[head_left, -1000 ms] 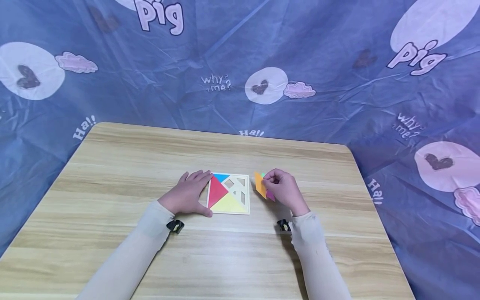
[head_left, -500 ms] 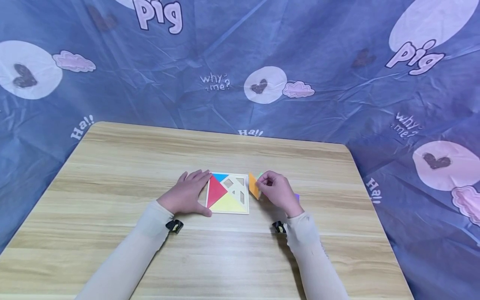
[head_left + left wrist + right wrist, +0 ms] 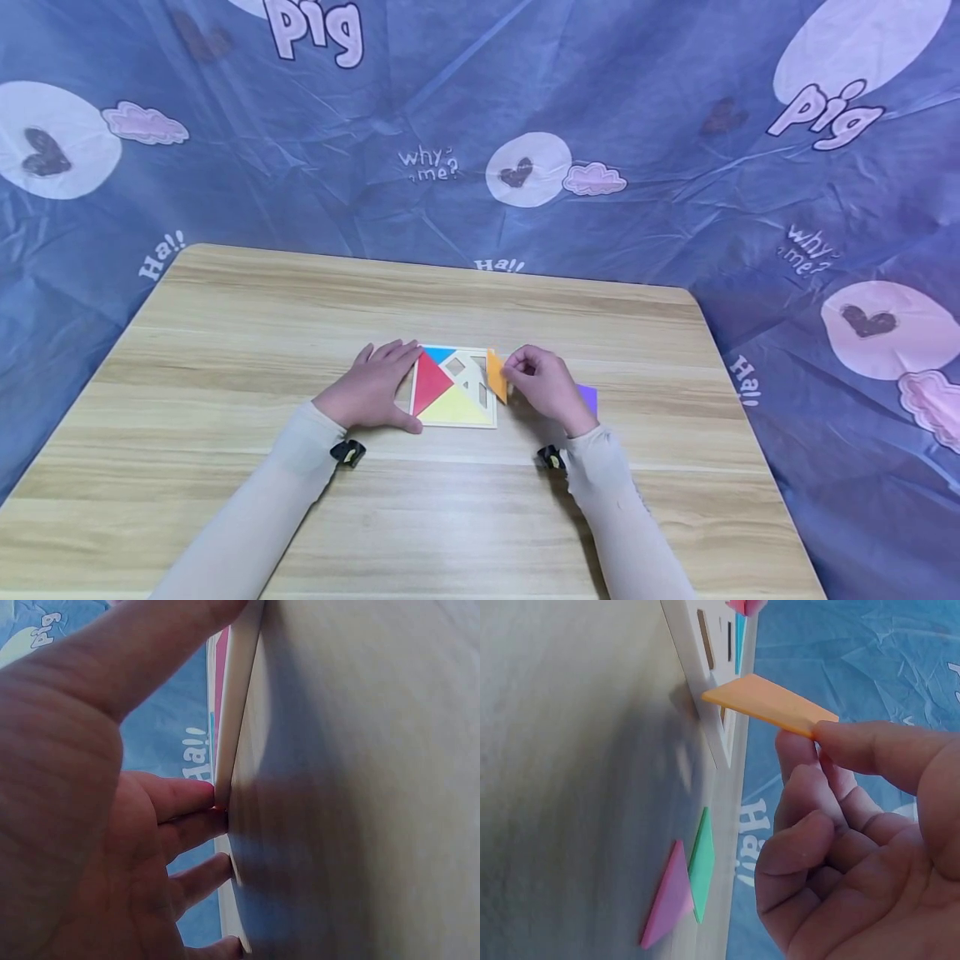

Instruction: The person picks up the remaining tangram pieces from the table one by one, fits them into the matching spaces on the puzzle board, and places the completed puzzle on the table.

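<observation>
A square wooden tangram board (image 3: 455,426) lies on the table with red (image 3: 431,385), yellow (image 3: 452,408) and blue (image 3: 440,354) triangles set in it. Bare cutouts show in its right part. My left hand (image 3: 369,389) rests at its left side, thumb by the near corner and spread fingers by the far one. In the left wrist view, fingertips (image 3: 201,796) touch the edge. My right hand (image 3: 551,387) pinches an orange tangram piece (image 3: 772,703) between thumb and fingers. The piece stands tilted over the board's right edge; contact with the board cannot be told.
A purple piece (image 3: 588,400) lies on the table beside my right wrist, partly hidden. The right wrist view shows a pink piece (image 3: 667,896) and a green piece (image 3: 703,864) close together on the table. Behind the table hangs a blue printed cloth (image 3: 315,167).
My right hand has moved left, bringing the orange piece from beside the board to over its right edge. The purple piece has come into sight behind it. The left hand stays put.
</observation>
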A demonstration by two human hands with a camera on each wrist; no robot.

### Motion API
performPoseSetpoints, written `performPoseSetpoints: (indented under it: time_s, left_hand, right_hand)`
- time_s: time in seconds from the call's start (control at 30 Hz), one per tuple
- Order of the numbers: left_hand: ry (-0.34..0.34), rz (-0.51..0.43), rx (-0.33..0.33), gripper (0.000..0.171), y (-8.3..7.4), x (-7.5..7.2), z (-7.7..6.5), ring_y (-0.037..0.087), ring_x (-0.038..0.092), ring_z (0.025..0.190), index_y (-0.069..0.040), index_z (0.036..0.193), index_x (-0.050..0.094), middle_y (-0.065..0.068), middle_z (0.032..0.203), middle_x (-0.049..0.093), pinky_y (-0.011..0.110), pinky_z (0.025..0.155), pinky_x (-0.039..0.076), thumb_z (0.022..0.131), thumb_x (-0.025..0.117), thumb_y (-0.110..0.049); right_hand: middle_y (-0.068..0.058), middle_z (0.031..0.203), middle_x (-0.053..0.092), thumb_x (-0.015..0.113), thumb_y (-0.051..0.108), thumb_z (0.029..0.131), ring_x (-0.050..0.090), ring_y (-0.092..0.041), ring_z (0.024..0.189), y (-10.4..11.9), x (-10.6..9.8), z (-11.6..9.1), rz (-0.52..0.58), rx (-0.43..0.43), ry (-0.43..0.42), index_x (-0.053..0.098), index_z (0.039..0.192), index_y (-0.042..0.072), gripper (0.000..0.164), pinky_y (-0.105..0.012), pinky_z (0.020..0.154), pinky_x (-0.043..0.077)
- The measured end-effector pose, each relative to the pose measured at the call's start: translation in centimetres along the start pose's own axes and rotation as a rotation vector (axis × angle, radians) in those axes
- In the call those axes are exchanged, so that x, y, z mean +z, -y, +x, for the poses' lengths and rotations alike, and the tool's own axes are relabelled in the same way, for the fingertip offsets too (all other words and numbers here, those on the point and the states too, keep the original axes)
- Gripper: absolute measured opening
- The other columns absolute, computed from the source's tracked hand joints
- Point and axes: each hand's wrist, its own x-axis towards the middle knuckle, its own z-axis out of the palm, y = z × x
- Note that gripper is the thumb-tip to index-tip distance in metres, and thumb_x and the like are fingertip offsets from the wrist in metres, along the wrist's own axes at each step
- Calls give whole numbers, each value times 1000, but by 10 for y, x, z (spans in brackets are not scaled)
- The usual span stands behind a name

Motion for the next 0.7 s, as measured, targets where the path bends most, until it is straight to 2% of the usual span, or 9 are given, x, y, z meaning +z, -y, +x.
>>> performPoseSetpoints:
  time_s: [0.4,0.7]
  left_hand:
    - [-2,8,7,129,2,1,0,38,20,156,-6,165,23,12,170,26,66,124,10,70,87,-65]
    - [4,6,1,129,2,0,0,37,19,157,-6,165,23,12,170,25,66,124,9,70,87,-66]
  right_hand:
    - [-3,81,65,71,12,97,55,-16,70,-1,8,0,3,3,51,71,92,9,6,-26,62,46]
    - [-7,83,66,72,12,97,57,-22,69,1,11,0,47,23,77,70,93,10,5,-26,59,45]
